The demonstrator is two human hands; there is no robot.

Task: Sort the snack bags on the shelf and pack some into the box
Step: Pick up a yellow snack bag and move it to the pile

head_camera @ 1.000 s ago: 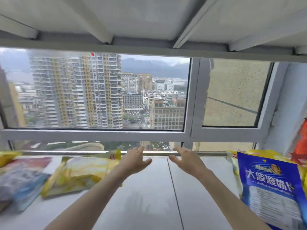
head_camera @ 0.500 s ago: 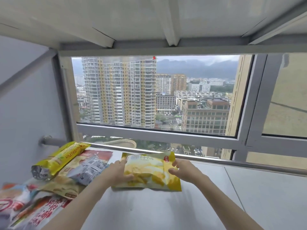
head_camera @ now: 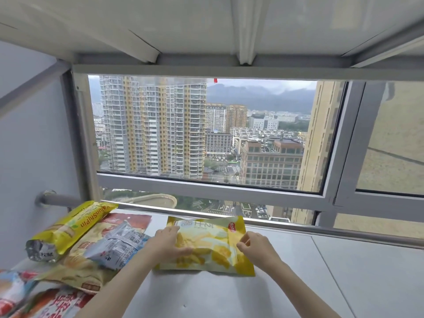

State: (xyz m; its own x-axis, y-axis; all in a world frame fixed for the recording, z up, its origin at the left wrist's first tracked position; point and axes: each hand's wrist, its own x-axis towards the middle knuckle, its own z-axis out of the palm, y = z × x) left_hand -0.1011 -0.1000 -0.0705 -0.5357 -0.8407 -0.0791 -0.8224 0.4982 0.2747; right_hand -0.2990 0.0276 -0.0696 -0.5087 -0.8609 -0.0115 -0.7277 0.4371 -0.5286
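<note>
A yellow and white snack bag (head_camera: 210, 245) lies flat on the white shelf (head_camera: 263, 292), near the back rail. My left hand (head_camera: 166, 243) grips its left side, thumb on top of the bag. My right hand (head_camera: 258, 247) pinches its right edge. To the left lies a pile of other bags: a yellow tube-like bag (head_camera: 68, 227) on top, a grey and white bag (head_camera: 117, 245) and an orange and cream bag (head_camera: 91, 258) beneath. No box is in view.
Several red and white bags (head_camera: 29, 299) lie blurred at the bottom left corner. A grey side wall (head_camera: 29, 157) closes the shelf on the left. A metal rail (head_camera: 298, 229) runs along the back in front of the window. Another shelf board (head_camera: 183, 26) hangs close overhead.
One second ago both hands were open above the bare shelf. The view has swung left, and both hands now hold the yellow and white bag, gripping it a little tighter than half a second ago.
</note>
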